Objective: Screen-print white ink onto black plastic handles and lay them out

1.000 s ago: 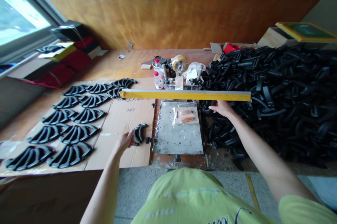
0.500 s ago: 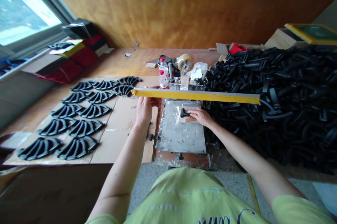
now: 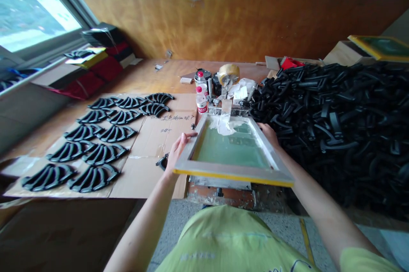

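A screen printing frame [image 3: 238,170] with green mesh and a yellow outer edge slants low over the metal base plate [image 3: 204,181]. My left hand [image 3: 177,150] grips its left rail, fingers along the side. At the right rail is my right hand [image 3: 269,134], closed round the edge, its fingers partly hidden. White ink and a pale squeegee [image 3: 225,124] lie at the mesh's far end. Beside my left wrist a black curved handle [image 3: 162,161] rests on the cardboard [image 3: 150,144], partly covered. The frame hides the middle of the base plate.
Rows of black curved handles [image 3: 96,177] lie fanned on the cardboard at left. A big heap of black handles [image 3: 338,136] fills the right side. Behind the frame stand red-capped bottles [image 3: 201,99] and a tape roll [image 3: 229,74]. Another yellow-edged frame [image 3: 380,48] sits far right.
The frame has swung down from its raised position, its mesh now facing up. My right hand has left the black handle it set on the base plate and moved to the right rail.
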Motion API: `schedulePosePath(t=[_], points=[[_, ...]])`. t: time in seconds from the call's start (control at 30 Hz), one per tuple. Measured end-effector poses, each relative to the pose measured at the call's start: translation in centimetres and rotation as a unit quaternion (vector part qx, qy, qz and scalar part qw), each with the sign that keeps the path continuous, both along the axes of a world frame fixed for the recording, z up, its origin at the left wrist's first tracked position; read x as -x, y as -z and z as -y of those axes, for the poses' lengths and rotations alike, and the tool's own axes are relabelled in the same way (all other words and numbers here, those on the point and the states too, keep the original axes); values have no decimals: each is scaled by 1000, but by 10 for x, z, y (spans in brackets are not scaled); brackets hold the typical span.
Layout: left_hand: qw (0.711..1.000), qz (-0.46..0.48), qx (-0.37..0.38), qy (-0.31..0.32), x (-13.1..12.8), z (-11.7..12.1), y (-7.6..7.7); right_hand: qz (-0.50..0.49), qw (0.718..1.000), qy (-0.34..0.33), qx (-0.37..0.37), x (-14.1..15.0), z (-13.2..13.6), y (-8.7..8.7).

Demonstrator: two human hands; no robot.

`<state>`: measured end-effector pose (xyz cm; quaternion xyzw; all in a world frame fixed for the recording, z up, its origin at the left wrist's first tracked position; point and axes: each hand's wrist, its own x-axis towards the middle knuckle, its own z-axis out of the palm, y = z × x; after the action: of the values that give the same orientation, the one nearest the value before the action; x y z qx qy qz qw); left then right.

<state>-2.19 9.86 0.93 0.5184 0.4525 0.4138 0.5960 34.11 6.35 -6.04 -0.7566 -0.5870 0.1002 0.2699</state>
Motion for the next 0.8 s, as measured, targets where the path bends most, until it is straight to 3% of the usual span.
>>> schedulePosePath(t=[0.1, 0.2, 0.3, 0.37, 0.47, 0.6, 0.7, 0.8], points=[[994, -46, 92, 45, 12, 21, 42, 29, 998, 22, -58, 2, -23, -18], [993, -65, 96, 35, 12, 30, 81, 90, 988, -80, -96, 41, -58, -34], [993, -85, 80, 19, 8, 31, 101, 158, 975, -147, -59, 82, -87, -38], [993, -87, 79, 17, 7, 31, 105, 184, 969, -164, -12, 98, -93, -33], [993, -86, 77, 18, 8, 32, 104, 189, 961, -200, 38, 104, -77, -21], [993, -88, 78, 17, 8, 32, 104, 179, 923, -341, 21, 94, -38, -20], [993, -83, 82, 20, 8, 32, 103, 154, 891, -427, 20, 86, -28, -27], [993, -82, 83, 22, 8, 32, 99, 142, 903, -404, 30, 83, -34, -29]])
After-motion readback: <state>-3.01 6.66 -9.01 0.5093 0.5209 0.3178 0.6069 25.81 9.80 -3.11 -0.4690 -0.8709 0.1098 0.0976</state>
